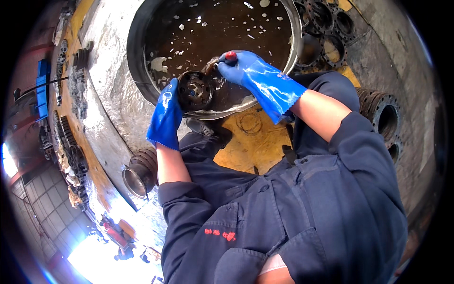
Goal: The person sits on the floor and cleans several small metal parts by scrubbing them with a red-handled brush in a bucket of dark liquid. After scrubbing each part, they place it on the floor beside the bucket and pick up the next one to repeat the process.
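Note:
Both my hands wear blue rubber gloves. At the near left rim of a round metal tub (135, 57) of murky brown liquid, my left hand (166, 110) is closed on the edge of a dark, wet, round metal part (195, 90) with holes around its face. The part is tilted toward me over the liquid. Just right of it, my right hand (239, 67) is closed around a tool whose red end (231, 56) shows above the fist. Brownish bristles seem to show below, so it looks like a brush; most of it is hidden by the glove.
Ribbed cylindrical metal parts (140, 173) stand left of my legs. Stacked flanged rings (331, 49) lie beyond the tub's right side, and more rings (385, 118) are by my right knee. A yellow surface (250, 142) lies between my legs. Rows of parts (71, 142) line the far left.

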Motion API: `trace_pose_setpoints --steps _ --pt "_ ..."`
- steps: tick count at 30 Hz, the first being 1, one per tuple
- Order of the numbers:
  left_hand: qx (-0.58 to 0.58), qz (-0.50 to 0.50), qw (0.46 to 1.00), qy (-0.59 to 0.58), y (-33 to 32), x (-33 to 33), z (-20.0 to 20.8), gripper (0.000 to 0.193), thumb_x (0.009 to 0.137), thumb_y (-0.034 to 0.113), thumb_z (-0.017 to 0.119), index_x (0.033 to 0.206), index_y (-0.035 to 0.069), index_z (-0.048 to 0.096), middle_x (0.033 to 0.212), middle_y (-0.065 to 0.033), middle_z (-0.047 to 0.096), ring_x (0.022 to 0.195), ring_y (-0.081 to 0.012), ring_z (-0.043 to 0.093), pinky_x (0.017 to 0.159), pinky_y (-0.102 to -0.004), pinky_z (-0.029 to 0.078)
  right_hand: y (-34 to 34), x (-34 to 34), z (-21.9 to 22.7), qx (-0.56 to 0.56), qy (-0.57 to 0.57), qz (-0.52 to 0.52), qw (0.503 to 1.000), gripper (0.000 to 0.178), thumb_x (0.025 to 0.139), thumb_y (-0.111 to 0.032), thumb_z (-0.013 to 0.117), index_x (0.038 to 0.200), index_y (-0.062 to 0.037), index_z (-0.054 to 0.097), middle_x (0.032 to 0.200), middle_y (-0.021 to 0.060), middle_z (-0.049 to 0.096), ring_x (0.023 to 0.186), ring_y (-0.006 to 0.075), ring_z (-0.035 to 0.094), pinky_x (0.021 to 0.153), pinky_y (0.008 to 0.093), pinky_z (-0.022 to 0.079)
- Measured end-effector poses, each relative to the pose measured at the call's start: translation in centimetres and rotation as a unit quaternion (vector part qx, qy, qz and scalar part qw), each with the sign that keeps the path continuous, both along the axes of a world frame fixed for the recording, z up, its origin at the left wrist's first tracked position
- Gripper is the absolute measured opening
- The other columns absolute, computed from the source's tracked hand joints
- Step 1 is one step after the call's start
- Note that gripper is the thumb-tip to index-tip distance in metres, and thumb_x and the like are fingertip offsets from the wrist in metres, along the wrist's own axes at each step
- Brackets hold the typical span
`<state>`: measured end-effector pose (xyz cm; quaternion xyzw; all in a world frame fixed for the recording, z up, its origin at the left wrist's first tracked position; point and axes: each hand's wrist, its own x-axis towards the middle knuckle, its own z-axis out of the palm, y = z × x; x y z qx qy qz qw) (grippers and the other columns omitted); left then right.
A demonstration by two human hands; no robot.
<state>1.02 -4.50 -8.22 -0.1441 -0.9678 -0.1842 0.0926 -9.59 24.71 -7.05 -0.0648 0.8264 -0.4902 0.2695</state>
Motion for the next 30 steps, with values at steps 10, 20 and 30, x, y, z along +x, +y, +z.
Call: trace_pose_setpoints --steps 10,20,30 --pt "0.66 0.297 0.615 -0.313 3.4 -1.1 2.9 0.054 0.111 0.041 0.05 0.134 -0.006 0.064 0.129 -0.0152 0.071 0.112 -0.0205 0.066 0.106 -0.0318 0.048 -2.9 1.7 3.5 -0.348 -0.07 0.046 0.934 0.025 0.092 -0.036 0.067 0.095 -0.0118 0.073 0.09 0.0021 0.073 0.076 0.0147 0.067 0.08 0.0337 0.054" --pt "0.367 0.191 0.895 -0.168 1.0 0.2 0.1 0.044 0.108 0.031 0.058 0.135 -0.004 0.064 0.119 -0.0129 0.073 0.107 -0.0233 0.067 0.1 -0.0342 0.051 -2.5 -1.9 0.0 -0.031 -0.11 0.023 0.993 0.032 0.096 -0.034 0.059 0.092 -0.0068 0.075 0.08 0.0029 0.07 0.077 0.011 0.064 0.074 0.0296 0.051" --pt "0.132 0.028 0.988 -0.069 2.3 -0.5 1.9 0.035 0.105 0.028 0.065 0.126 0.0 0.069 0.103 -0.0085 0.071 0.094 -0.0207 0.067 0.083 -0.0335 0.053 -2.6 1.0 -3.2 -0.054 -0.079 0.043 0.995 0.04 0.094 -0.041 0.059 0.099 -0.0049 0.075 0.089 0.017 0.075 0.088 0.027 0.074 0.081 0.0394 0.055"
